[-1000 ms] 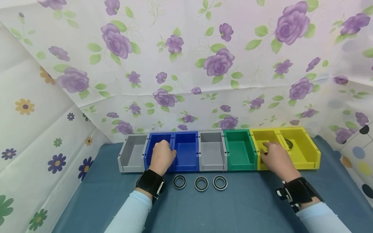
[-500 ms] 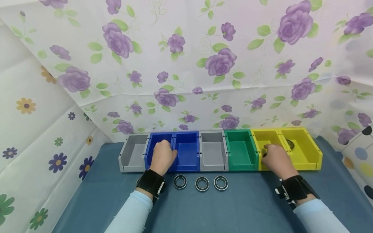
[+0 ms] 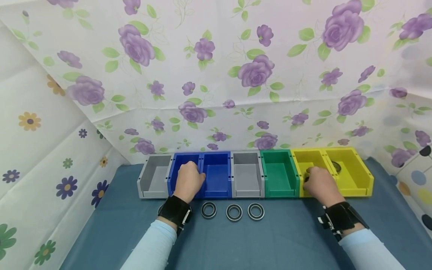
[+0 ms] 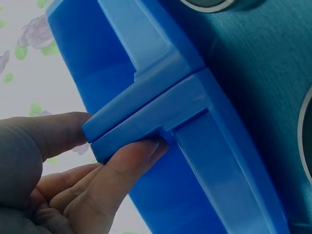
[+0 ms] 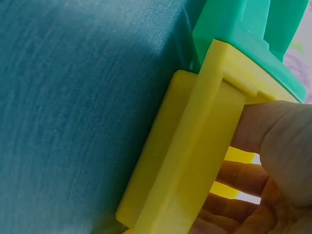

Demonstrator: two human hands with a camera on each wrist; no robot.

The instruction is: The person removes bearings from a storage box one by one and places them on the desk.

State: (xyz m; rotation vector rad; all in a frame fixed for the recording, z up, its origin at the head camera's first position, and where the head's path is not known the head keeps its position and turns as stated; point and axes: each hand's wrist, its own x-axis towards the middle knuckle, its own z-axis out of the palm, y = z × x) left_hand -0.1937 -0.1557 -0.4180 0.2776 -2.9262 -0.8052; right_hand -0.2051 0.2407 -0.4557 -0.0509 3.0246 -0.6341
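Observation:
In the head view my left hand point(image 3: 189, 180) reaches over the left blue bin point(image 3: 171, 180), beside the right blue bin point(image 3: 216, 176). The left wrist view has its thumb and index finger pinching the two bins' adjoining side walls point(image 4: 146, 105). My right hand point(image 3: 322, 184) is down in the left yellow bin point(image 3: 307, 158), fingers curled at a dark bearing point(image 3: 306, 179) mostly covered by them. In the right wrist view the yellow bin's front wall point(image 5: 195, 146) hides the fingertips of this hand point(image 5: 282, 161).
Several bearings lie in front of the bins, such as a black-sealed bearing point(image 3: 234, 213); one is partly behind the left wristband point(image 3: 174, 210). Another bearing point(image 3: 336, 167) is in the right yellow bin point(image 3: 357, 180). Grey bins point(image 3: 248, 174) and a green bin point(image 3: 278, 174) complete the row.
My right hand's fingers have curled in closer around the dark bearing, and its wrist has shifted slightly left. The left hand keeps its place at the blue bins.

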